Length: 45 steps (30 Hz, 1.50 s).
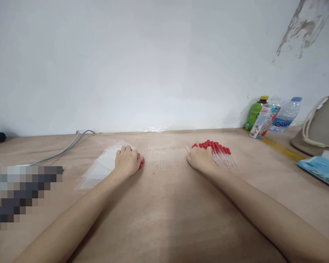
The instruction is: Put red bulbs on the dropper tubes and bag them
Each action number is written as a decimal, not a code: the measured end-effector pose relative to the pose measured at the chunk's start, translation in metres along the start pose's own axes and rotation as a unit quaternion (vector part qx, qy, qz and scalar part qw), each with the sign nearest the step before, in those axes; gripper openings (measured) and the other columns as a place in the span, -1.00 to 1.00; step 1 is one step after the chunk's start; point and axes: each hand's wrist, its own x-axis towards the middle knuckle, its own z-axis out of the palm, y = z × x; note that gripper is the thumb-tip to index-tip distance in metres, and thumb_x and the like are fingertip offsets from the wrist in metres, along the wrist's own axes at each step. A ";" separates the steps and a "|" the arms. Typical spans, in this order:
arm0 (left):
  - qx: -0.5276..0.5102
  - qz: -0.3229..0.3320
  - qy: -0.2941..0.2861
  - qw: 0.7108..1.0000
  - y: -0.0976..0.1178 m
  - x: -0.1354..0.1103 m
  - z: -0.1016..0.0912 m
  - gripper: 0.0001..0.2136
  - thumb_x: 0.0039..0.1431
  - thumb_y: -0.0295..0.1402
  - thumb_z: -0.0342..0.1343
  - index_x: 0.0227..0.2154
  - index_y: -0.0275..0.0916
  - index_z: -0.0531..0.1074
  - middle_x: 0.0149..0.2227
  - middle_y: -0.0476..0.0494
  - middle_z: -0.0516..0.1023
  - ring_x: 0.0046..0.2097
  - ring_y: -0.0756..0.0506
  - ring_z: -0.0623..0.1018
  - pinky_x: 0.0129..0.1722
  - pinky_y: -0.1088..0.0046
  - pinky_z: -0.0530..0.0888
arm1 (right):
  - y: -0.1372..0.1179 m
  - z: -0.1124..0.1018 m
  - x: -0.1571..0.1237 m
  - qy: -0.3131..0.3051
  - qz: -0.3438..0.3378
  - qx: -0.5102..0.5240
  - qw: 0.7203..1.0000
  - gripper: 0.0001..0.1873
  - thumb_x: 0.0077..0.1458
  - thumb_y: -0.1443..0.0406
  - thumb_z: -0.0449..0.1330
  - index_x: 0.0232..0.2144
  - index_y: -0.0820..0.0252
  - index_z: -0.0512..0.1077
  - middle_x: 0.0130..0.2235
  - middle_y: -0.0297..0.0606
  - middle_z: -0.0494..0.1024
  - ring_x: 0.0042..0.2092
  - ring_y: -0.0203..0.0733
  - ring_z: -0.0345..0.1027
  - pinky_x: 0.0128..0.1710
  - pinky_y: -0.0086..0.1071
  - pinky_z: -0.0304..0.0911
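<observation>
L hand (126, 160) is curled beside some red pieces (140, 161); if it grasps them, I cannot tell. R hand (200, 157) is also curled, hiding part of the red-tipped sticks (217, 147); its grip is also unclear. Btwn both hands, thin clear sticks (166, 159) lie in a row on the table (159, 219). Translucent sheets (98, 165) lie nr L hand; a green bottle (253, 115) is farther R, nr the wall (142, 65).
</observation>
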 end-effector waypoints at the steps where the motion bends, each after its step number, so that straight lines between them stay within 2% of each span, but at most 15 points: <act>1: 0.006 0.005 0.008 1.000 0.000 0.000 0.001 -0.71 0.06 -0.22 -0.10 -0.55 -0.29 0.41 -0.35 -0.31 0.39 -0.21 -0.27 0.34 -0.27 0.24 0.25 | 0.001 0.000 -0.003 0.025 -0.007 -0.007 1.000 -0.69 0.05 0.30 -0.10 -0.42 0.35 0.40 -0.34 0.02 0.48 -0.31 -0.02 0.31 -0.24 -0.15 -0.10; 4: -0.005 0.023 0.038 0.999 0.003 0.001 -0.001 -0.75 0.08 -0.27 -0.09 -0.55 -0.30 0.38 -0.37 -0.30 0.39 -0.22 -0.25 0.34 -0.28 0.25 0.26 | 0.008 0.003 -0.014 0.108 -0.040 -0.028 0.993 -0.67 0.09 0.27 -0.15 -0.39 0.35 0.35 -0.38 0.00 0.46 -0.34 -0.05 0.28 -0.27 -0.20 -0.11; 6: -0.056 0.060 0.065 0.995 0.009 -0.002 -0.004 -0.80 0.09 -0.32 -0.10 -0.51 -0.30 0.34 -0.37 -0.27 0.39 -0.23 -0.23 0.35 -0.29 0.27 0.28 | 0.013 0.006 -0.023 0.140 -0.068 -0.023 0.988 -0.67 0.11 0.26 -0.19 -0.38 0.34 0.32 -0.45 -0.07 0.44 -0.38 -0.09 0.26 -0.27 -0.22 -0.12; 8: -0.141 0.108 0.075 0.981 0.020 -0.007 -0.005 -0.84 0.13 -0.34 -0.13 -0.45 -0.28 0.28 -0.40 -0.21 0.39 -0.30 -0.17 0.38 -0.35 0.34 0.30 | 0.019 0.009 -0.032 0.152 -0.110 0.009 0.982 -0.67 0.14 0.26 -0.22 -0.39 0.31 0.29 -0.49 -0.14 0.42 -0.41 -0.14 0.25 -0.25 -0.24 -0.11; 10: -0.233 0.138 0.050 0.961 0.034 -0.016 -0.001 -0.86 0.17 -0.35 -0.19 -0.39 -0.26 0.23 -0.47 -0.10 0.38 -0.43 -0.08 0.39 -0.47 0.42 0.29 | 0.024 0.012 -0.039 0.146 -0.179 0.066 0.971 -0.69 0.15 0.27 -0.21 -0.40 0.28 0.28 -0.47 -0.17 0.42 -0.41 -0.18 0.24 -0.25 -0.28 -0.06; 12: -0.298 0.149 0.033 0.942 0.048 -0.026 0.009 -0.87 0.19 -0.34 -0.21 -0.34 -0.24 0.19 -0.49 -0.05 0.38 -0.50 -0.04 0.40 -0.51 0.47 0.28 | 0.025 0.014 -0.045 0.133 -0.249 0.131 0.950 -0.73 0.15 0.28 -0.18 -0.35 0.27 0.28 -0.41 -0.18 0.43 -0.37 -0.20 0.25 -0.26 -0.33 0.00; 14: -0.343 0.162 0.036 0.925 0.058 -0.033 0.021 -0.89 0.19 -0.34 -0.20 -0.33 -0.23 0.18 -0.49 -0.03 0.39 -0.48 -0.03 0.42 -0.50 0.48 0.30 | 0.023 0.016 -0.049 0.134 -0.286 0.187 0.930 -0.74 0.15 0.29 -0.15 -0.24 0.28 0.28 -0.35 -0.17 0.44 -0.32 -0.20 0.26 -0.27 -0.35 0.05; 16: -0.382 0.166 0.053 0.908 0.063 -0.037 0.030 -0.87 0.16 -0.32 -0.11 -0.26 -0.24 0.18 -0.41 -0.06 0.43 -0.39 -0.04 0.45 -0.42 0.46 0.34 | 0.018 0.018 -0.050 0.145 -0.298 0.225 0.916 -0.72 0.14 0.29 -0.13 -0.17 0.27 0.27 -0.33 -0.17 0.44 -0.30 -0.20 0.26 -0.24 -0.34 0.07; 19: -0.405 0.172 0.072 0.895 0.062 -0.036 0.035 -0.84 0.14 -0.32 -0.05 -0.23 -0.23 0.22 -0.31 -0.08 0.45 -0.28 -0.05 0.45 -0.32 0.45 0.36 | 0.011 0.019 -0.051 0.154 -0.309 0.255 0.903 -0.73 0.14 0.30 -0.10 -0.19 0.24 0.32 -0.38 -0.21 0.45 -0.33 -0.23 0.26 -0.23 -0.33 0.06; 24: -0.403 0.178 0.069 0.895 0.060 -0.035 0.029 -0.87 0.15 -0.31 -0.06 -0.34 -0.24 0.32 -0.38 -0.04 0.45 -0.34 -0.02 0.43 -0.33 0.47 0.34 | 0.009 0.018 -0.054 0.163 -0.322 0.274 0.891 -0.77 0.11 0.31 -0.04 -0.25 0.26 0.36 -0.47 -0.27 0.44 -0.45 -0.31 0.25 -0.26 -0.33 0.03; 37: -0.411 0.189 0.067 0.889 0.062 -0.035 0.029 -0.87 0.14 -0.33 -0.04 -0.34 -0.26 0.34 -0.39 -0.04 0.46 -0.35 -0.01 0.43 -0.35 0.49 0.33 | 0.009 0.021 -0.052 0.179 -0.395 0.271 0.860 -0.82 0.09 0.33 0.01 -0.26 0.23 0.36 -0.44 -0.29 0.46 -0.42 -0.32 0.26 -0.29 -0.34 0.01; 45: -0.446 0.203 0.091 0.867 0.060 -0.036 0.029 -0.88 0.15 -0.36 -0.04 -0.36 -0.27 0.38 -0.41 -0.04 0.48 -0.37 0.01 0.44 -0.36 0.51 0.34 | 0.009 0.019 -0.053 0.140 -0.401 0.310 0.850 -0.84 0.09 0.32 0.03 -0.29 0.19 0.38 -0.44 -0.32 0.43 -0.41 -0.34 0.25 -0.28 -0.35 0.00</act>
